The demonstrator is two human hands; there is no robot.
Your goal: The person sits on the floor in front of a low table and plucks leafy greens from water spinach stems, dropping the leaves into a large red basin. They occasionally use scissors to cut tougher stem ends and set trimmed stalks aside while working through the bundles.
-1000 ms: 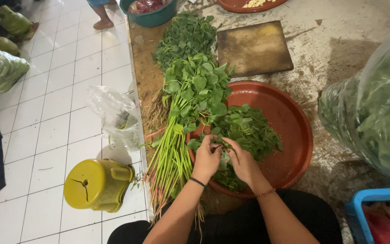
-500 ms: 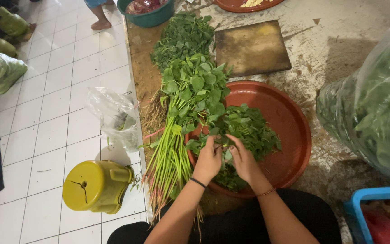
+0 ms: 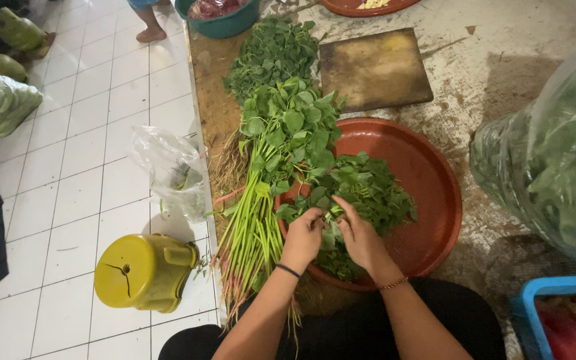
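Both the left hand [image 3: 303,237] and right hand [image 3: 360,235] pinch closed on a leafy green sprig [image 3: 326,215] over the round red-brown plastic tray [image 3: 435,200]; picking cleanly likely means nipping near the stem.

The picked green leaves [image 3: 361,193] I'm working lie in a loose heap on the left half of the round red tray [image 3: 428,173], some of them under my fingers. Just left of them, the uncut bunch [image 3: 268,180] lies lengthwise, leafy tops away from me, pale-green stems and roots toward me.
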